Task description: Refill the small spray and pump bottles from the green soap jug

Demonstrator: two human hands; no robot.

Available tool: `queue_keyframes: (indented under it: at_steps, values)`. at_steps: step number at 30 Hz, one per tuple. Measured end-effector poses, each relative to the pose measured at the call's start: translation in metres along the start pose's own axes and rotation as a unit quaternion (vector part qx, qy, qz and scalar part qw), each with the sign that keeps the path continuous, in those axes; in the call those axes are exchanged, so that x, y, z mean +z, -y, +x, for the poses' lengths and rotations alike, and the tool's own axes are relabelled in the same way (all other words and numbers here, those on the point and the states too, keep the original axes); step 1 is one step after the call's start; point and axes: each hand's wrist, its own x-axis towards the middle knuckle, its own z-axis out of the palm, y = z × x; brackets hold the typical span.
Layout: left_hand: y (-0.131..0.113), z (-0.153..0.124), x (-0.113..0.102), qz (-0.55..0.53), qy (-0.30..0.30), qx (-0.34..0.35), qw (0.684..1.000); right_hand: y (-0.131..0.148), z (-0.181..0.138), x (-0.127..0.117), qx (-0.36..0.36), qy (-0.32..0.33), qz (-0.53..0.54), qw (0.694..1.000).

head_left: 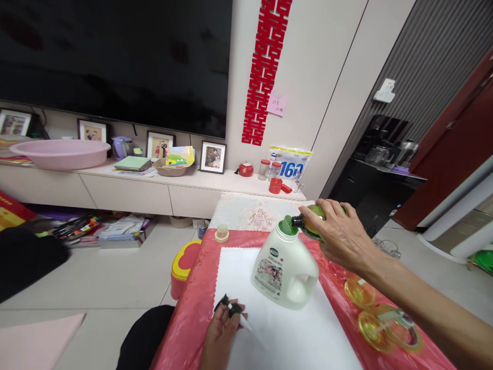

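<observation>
My right hand [333, 223] is closed round a green bottle [316, 211], which lies tilted almost level. Its black neck meets the green pouring spout [287, 226] in the mouth of a pale green detergent jug [285, 270]. The jug stands upright with a printed label facing me. Lower down, my left hand [223, 329] grips a black pump head [230, 307], its pale tube pointing down to the right. A cream cap [222, 234] rests near the far left corner of the table. Whether liquid is flowing cannot be seen.
A white sheet [239, 272] lies under the jug on a red table cover [192, 308]. Rolls of yellow tape [372, 329] sit at the right edge. A red and yellow stool [187, 262] stands left of the table, and a low cabinet [127, 190] runs behind.
</observation>
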Motion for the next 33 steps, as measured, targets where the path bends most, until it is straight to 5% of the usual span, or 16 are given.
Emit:
queue_keyframes:
  at_steps: [33]
  values:
    - [-0.0016, 0.0008, -0.0031, -0.005, 0.009, -0.003, 1.0, -0.0005, 0.0047, -0.0063, -0.031, -0.012, -0.052, 0.998]
